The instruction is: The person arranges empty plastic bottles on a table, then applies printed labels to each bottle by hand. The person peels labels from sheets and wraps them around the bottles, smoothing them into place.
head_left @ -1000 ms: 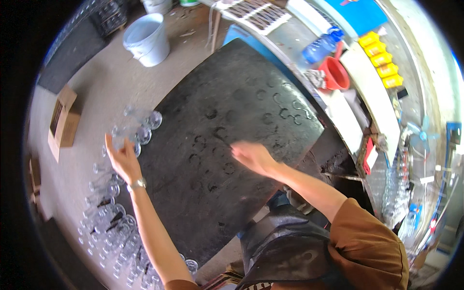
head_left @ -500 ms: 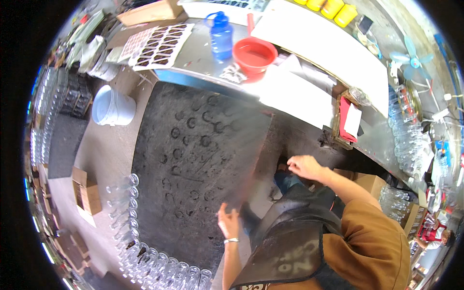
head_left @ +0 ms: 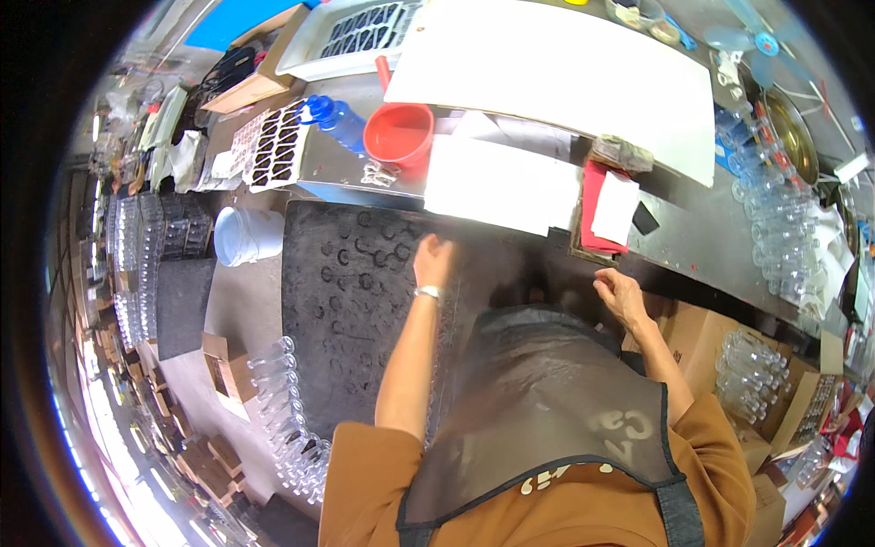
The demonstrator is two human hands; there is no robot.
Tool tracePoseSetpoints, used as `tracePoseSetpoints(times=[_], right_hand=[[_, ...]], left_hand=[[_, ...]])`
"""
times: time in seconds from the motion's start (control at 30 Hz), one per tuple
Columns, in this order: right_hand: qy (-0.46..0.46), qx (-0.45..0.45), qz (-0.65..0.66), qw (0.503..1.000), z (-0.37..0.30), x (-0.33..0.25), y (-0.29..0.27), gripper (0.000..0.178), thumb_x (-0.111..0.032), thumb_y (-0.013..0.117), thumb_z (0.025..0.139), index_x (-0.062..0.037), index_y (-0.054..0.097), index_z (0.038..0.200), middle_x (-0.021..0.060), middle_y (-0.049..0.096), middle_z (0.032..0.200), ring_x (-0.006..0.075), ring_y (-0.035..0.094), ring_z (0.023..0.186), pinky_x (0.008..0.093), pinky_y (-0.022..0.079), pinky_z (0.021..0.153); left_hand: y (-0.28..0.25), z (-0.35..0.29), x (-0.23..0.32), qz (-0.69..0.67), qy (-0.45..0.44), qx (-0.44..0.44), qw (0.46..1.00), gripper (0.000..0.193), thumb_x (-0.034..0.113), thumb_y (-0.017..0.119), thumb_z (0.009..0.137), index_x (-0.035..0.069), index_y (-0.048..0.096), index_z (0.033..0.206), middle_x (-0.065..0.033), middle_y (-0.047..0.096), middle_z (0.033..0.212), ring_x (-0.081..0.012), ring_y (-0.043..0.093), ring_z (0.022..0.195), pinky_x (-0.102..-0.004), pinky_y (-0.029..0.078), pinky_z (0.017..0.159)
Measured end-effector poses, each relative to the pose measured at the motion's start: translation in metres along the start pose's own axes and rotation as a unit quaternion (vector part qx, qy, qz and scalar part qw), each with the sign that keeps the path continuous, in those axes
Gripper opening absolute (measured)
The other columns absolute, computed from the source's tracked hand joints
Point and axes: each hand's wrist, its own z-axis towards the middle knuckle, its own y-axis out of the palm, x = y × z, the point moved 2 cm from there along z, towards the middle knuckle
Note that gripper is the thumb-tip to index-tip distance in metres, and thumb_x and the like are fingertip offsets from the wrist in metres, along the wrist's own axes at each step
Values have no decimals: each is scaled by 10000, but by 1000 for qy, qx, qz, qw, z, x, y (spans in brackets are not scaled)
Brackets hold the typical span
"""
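Observation:
My left hand (head_left: 432, 262), a white band on its wrist, is raised above the dark rubber mat (head_left: 351, 305), close to the front edge of the metal bench. Its fingers are bent and slightly apart, with nothing seen in them. My right hand (head_left: 621, 296) hangs by the bench's front edge, just below a wooden tray (head_left: 577, 219) that holds a red cloth (head_left: 594, 239) and a white cloth (head_left: 616, 208). The fingers of that hand are loosely curled, and no object shows in it. A white board (head_left: 501, 184) lies on the bench ahead of my hands.
A red dipper (head_left: 398, 134) and a blue bottle (head_left: 337, 123) stand on the bench's left. Clear glass bottles (head_left: 283, 401) line the mat's left side; more (head_left: 775, 214) stand at the right. A white bucket (head_left: 249, 236) and cardboard boxes (head_left: 697, 342) are on the floor.
My body has turned and come closer to the bench. My left hand has moved forward from low over the mat to near the bench edge; my right hand has moved closer to the wooden tray.

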Motion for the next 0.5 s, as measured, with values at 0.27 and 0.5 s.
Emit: tracePoseSetpoints(times=[0.27,0.5], right_hand=[[-27,-96,-5,995,1,1,25,262,-242,691,880,-55,691,1064,161,728,946,331,709,889,425,555,782],[22,-148,26,988,60,-20,34,311,-261,691,877,-31,690,1087,156,731,921,308,709,831,400,547,760]], left_hand=[[40,119,-61,5,-118,48,992,766,443,784,790,-68,561,1316,-237,646,1245,-333,622,1168,-389,463,1014],[25,159,-108,14,-204,85,975,843,441,800,791,-17,475,1420,-112,660,1153,-174,645,821,-325,522,636]])
